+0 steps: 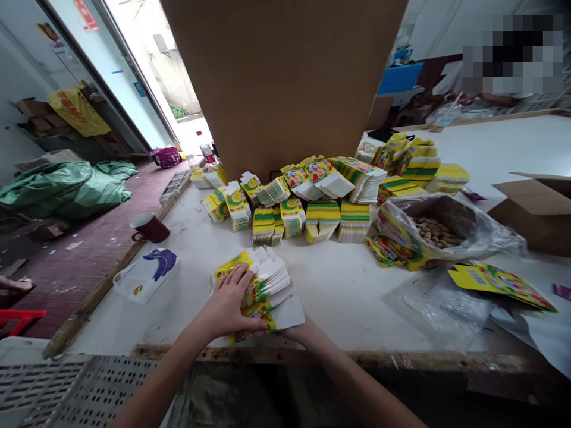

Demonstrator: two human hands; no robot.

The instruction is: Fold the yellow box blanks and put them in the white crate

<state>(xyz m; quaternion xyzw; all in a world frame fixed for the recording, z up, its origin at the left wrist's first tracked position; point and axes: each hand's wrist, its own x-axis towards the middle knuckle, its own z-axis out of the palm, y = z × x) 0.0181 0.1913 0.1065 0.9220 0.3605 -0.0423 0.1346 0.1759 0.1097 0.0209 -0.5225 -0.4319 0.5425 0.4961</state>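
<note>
Near the front edge of the table, my left hand (232, 303) is closed on a fanned bundle of flat yellow, green and white printed cardboard cartons (270, 278). Its fingers lie over the top left of the bundle, with the thumb along the near side. My right hand (297, 330) grips the near right corner from below; its fingers are mostly hidden by a carton's white flap. Just beyond the bundle stand stacks of the same cartons (322, 220), with more leaning in a row behind them.
A big brown cardboard box (285, 83) stands behind the stacks. To the right are an open bag of peanuts (435, 232), a plastic bag (446, 303) and an open carton box (535, 208). A maroon mug (150, 227) stands at left. Another person sits at far right.
</note>
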